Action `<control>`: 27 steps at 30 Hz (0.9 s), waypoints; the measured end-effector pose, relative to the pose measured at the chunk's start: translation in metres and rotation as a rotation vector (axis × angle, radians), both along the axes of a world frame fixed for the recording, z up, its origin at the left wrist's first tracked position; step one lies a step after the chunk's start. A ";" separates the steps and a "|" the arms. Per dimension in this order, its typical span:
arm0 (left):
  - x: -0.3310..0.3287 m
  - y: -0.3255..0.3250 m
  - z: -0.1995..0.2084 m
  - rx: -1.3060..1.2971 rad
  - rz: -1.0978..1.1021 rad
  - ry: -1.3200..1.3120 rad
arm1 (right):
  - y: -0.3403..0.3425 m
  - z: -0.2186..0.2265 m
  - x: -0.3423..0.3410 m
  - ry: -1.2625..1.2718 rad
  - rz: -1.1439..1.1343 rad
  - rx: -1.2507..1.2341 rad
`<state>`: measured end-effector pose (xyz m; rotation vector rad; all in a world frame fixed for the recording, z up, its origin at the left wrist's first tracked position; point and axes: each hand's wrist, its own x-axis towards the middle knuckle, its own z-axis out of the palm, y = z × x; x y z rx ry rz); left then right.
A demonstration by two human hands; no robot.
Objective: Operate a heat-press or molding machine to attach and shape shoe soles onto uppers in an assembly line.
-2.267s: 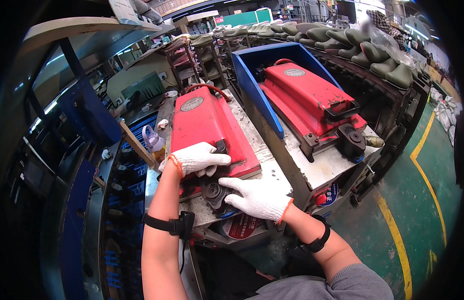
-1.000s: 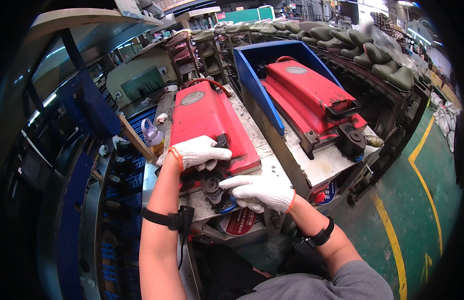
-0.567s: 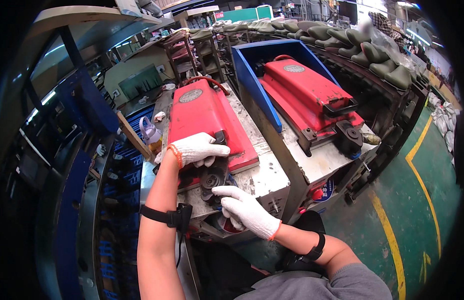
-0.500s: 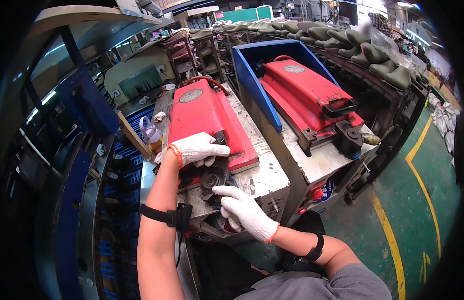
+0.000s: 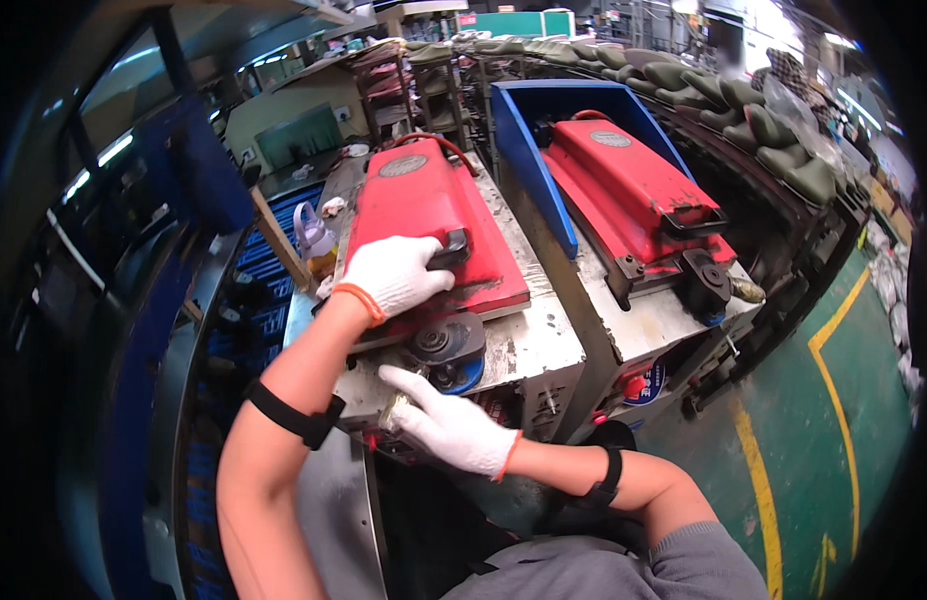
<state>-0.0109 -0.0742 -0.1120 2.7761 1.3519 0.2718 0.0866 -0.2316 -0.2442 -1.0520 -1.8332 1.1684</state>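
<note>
My left hand (image 5: 395, 280), in a white knit glove with an orange cuff, is closed round the black handle (image 5: 449, 248) on the red lid (image 5: 423, 205) of the nearer machine. My right hand (image 5: 448, 425), gloved the same way, is at that machine's front edge. A worn, yellowish lever handle (image 5: 390, 411) shows between its thumb and outstretched index finger; the other fingers are partly hidden. Between my hands, in front of the lid, sits a black round-ended clamp block (image 5: 445, 340) with a blue base.
A second red-lidded machine (image 5: 623, 185) with a blue guard (image 5: 535, 165) stands to the right. Behind it, a rack carries several olive-green boots (image 5: 773, 130). A lidded bottle (image 5: 311, 232) stands left of the nearer machine. Yellow lines (image 5: 755, 480) mark the green floor.
My left hand has shifted from the lid's front edge up onto its handle. My right hand has moved left and nearer to me, and the lever handle now shows in it. The clamp block has turned.
</note>
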 end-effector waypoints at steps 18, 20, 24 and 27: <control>-0.037 0.052 0.108 1.029 -0.163 -0.254 | 0.181 0.060 0.086 -0.585 -0.370 0.283; -0.039 0.045 0.109 0.988 -0.145 -0.276 | 0.212 0.067 0.065 -0.640 -0.397 0.219; -0.051 0.049 0.115 1.089 -0.120 -0.315 | 0.245 0.075 0.015 -0.829 -0.387 0.071; -0.052 0.043 0.118 1.047 -0.131 -0.333 | 0.248 0.075 0.002 -1.000 -0.363 0.079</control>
